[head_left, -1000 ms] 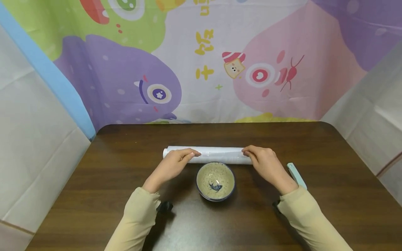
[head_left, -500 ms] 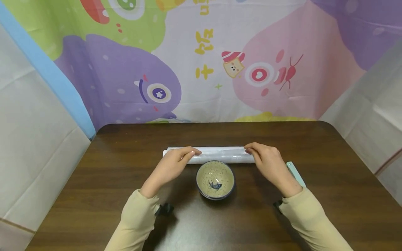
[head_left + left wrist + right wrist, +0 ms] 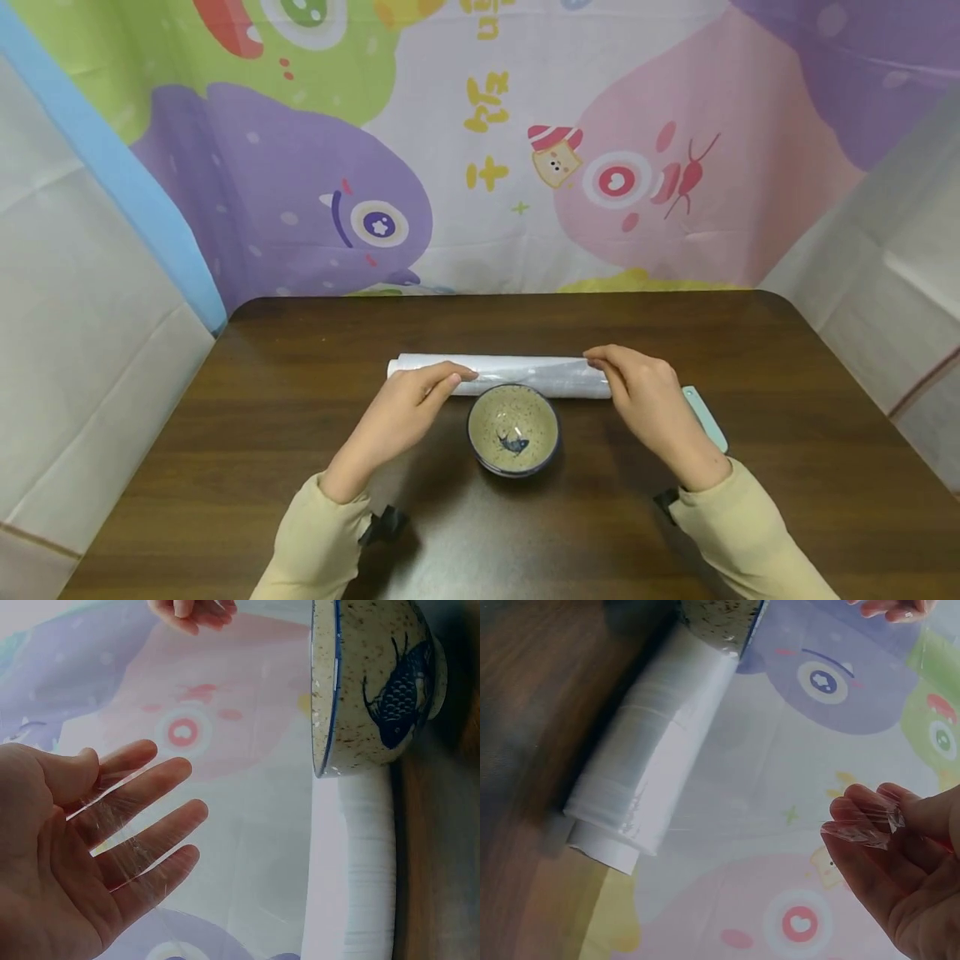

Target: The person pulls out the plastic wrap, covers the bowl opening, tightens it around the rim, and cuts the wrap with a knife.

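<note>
A roll of cling film [image 3: 525, 367] lies across the table behind a speckled bowl [image 3: 513, 429], which has a blue rim and a blue fish painted inside. My left hand [image 3: 405, 408] pinches the clear film's edge between thumb and index finger, the other fingers spread behind it in the left wrist view. On the other side, my right hand [image 3: 648, 400] pinches the film too, and a crumpled bit [image 3: 866, 832] of it shows at the fingertips in the right wrist view. Between the hands a thin, see-through sheet stretches above the roll. The bowl stands upright, nearer me than the roll.
A pale green handled tool [image 3: 705, 419] lies right of my right hand, partly hidden behind the wrist. The dark wooden table [image 3: 480, 325] ends at a printed cartoon curtain [image 3: 480, 242] at the back.
My right hand has shifted a little to the right, and my left hand slightly down and left toward me. Both keep their pinch on the film; the bowl has hardly moved.
</note>
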Motion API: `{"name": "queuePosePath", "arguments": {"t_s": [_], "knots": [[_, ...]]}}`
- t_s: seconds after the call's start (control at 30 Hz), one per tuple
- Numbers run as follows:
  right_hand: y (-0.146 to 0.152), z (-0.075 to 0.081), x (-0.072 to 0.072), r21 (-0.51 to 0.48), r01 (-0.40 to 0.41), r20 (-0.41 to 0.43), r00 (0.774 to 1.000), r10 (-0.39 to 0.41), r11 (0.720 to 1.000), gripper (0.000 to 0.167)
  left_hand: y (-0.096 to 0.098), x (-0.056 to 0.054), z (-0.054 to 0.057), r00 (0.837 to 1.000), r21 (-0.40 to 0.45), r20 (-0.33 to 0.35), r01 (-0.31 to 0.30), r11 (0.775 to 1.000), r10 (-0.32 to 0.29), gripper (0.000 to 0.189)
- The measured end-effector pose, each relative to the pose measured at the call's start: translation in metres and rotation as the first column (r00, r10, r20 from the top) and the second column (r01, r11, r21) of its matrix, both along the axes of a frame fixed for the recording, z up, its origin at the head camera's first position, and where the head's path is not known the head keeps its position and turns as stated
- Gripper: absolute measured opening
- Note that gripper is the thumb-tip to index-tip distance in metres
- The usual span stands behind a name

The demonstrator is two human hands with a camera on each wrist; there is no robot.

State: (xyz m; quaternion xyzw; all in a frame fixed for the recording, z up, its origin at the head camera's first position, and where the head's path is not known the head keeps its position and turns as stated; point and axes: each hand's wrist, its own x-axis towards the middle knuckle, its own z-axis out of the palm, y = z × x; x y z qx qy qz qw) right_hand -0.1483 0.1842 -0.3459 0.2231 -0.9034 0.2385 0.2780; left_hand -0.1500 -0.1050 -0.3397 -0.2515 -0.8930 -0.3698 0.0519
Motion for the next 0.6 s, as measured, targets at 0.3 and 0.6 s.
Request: {"name": "queuePosePath", "arguments": {"t_s": [0.3,0.6], "knots": [[-0.002,0.007,0.004,-0.025,0.012,-0.026,1.0,-0.013,1.0,0.013,0.001,0.004,0.007,0.999,0.002,-0.029,-0.017,1.0,0.017,0.025],[-0.002,0.019,0.02,-0.031,0.006,-0.049,0.999,-0.008,0.999,0.016,0.0,0.02,0.021,0.997,-0.005,-0.076,-0.014,1.0,0.014,0.024]]}}
